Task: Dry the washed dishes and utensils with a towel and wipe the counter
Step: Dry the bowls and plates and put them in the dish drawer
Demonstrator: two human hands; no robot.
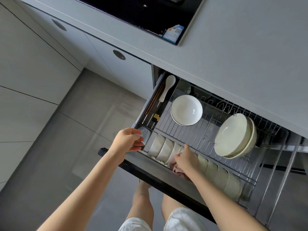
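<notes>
Right grip: my right hand (186,161) is curled round a bunched pink towel (177,170), with one finger stretched up along a bowl rim.
Left grip: my left hand (128,140) has thumb and fingers closed on a shiny cup (145,134) in the drawer's front-left corner. How firm the hold is, I cannot tell.
Towel position: low against the drawer front, touching the row of white bowls (160,149) where it meets the green bowls (221,174).
Rack: a wire rack (183,130), pulled out under the counter (233,55). Both bowl rows stand on edge along its front.
Further back: a white plate (186,110) lies flat, and a tilted stack of pale plates (233,135) sits well to the right. A spoon (168,87) and chopsticks (154,99) are in the left tray.
Step, my guess: drying the bowls where they stand.
To do well: lift one bowl clear before wiping. The neighbours lean together and could tip or clink. Work the cloth inside, then over the rim and foot.
Watch: towel snagging on the wires.
</notes>
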